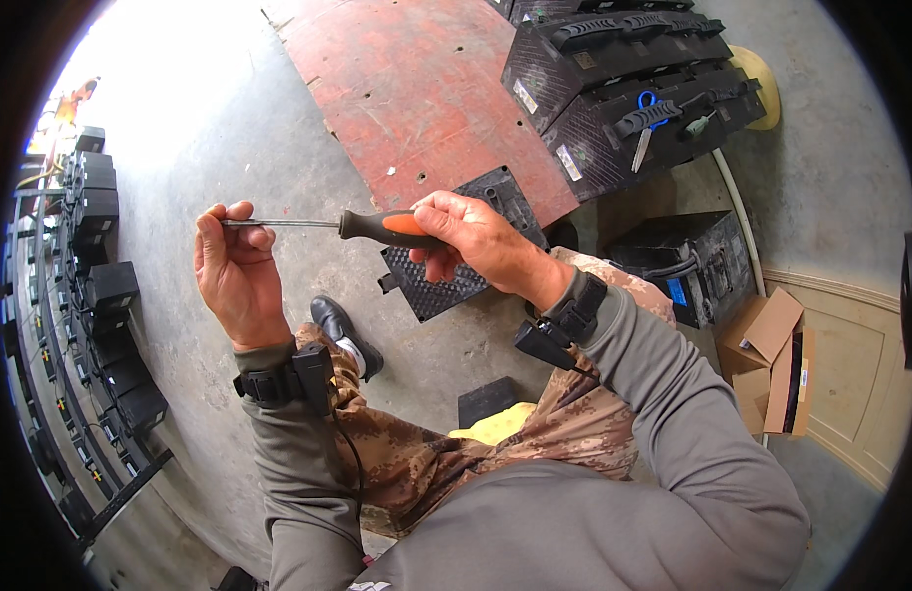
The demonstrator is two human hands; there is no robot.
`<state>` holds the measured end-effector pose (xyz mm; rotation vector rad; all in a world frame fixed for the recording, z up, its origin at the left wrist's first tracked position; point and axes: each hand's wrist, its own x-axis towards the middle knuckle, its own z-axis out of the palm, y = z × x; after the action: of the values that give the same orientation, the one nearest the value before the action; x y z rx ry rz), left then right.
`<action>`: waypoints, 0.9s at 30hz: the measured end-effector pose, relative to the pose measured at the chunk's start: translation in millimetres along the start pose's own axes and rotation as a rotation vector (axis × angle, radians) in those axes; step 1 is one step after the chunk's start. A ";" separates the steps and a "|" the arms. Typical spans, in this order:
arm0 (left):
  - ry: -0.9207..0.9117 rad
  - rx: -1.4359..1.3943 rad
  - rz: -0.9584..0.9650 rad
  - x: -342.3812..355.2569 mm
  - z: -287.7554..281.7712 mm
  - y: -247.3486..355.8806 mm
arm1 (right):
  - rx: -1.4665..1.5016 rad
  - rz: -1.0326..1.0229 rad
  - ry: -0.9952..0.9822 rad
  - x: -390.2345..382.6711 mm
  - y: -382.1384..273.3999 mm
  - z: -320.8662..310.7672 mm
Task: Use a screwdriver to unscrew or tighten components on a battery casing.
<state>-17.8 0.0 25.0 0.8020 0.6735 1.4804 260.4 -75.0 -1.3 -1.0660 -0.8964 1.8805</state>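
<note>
A screwdriver (pixel 365 226) with a black and orange handle lies level across the air in front of me, its metal shaft reaching left. My right hand (pixel 495 246) grips the back of the handle. With thumb and fingers, my left hand (pixel 241 295) pinches the far end of the shaft. The tip is covered by those fingers, so I cannot see whether a small part sits there too. Below and behind my right hand, a black textured plastic panel (pixel 438 286) lies partly hidden by that hand.
A red, worn board (pixel 407 89) covers part of the concrete floor ahead. Black battery-like cases (pixel 599 138) stand at far right, with blue-handled scissors (pixel 645 128) on them. Another black case (pixel 707 261) and a cardboard box (pixel 766 355) sit right. A rack of black boxes (pixel 111 291) lines the left.
</note>
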 end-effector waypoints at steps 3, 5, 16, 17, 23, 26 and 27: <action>-0.005 0.009 0.006 0.2 -3.4 0.1 | -0.138 -0.003 -0.015 2.9 -2.0 1.2; -0.007 0.011 0.002 0.6 -4.4 -0.9 | -0.163 -0.062 0.008 3.0 2.2 2.8; -0.014 -0.008 0.000 0.6 -2.5 0.6 | -0.056 0.011 -0.008 0.3 0.8 -2.1; -0.014 -0.008 0.000 0.8 -3.6 0.6 | -0.054 0.003 -0.008 0.9 2.3 -1.5; -0.003 0.003 0.012 0.4 -4.1 0.5 | -0.167 -0.081 0.011 1.3 2.1 3.8; -0.010 0.003 0.012 0.6 -2.0 -0.3 | -0.203 -0.114 0.029 3.0 8.5 1.3; -0.008 -0.006 0.004 0.5 0.2 -0.3 | -0.186 -0.098 0.035 3.7 9.8 0.3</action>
<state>-17.5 0.5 24.9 0.8053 0.6613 1.4817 256.1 -76.1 -10.7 -1.1400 -1.1003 1.7189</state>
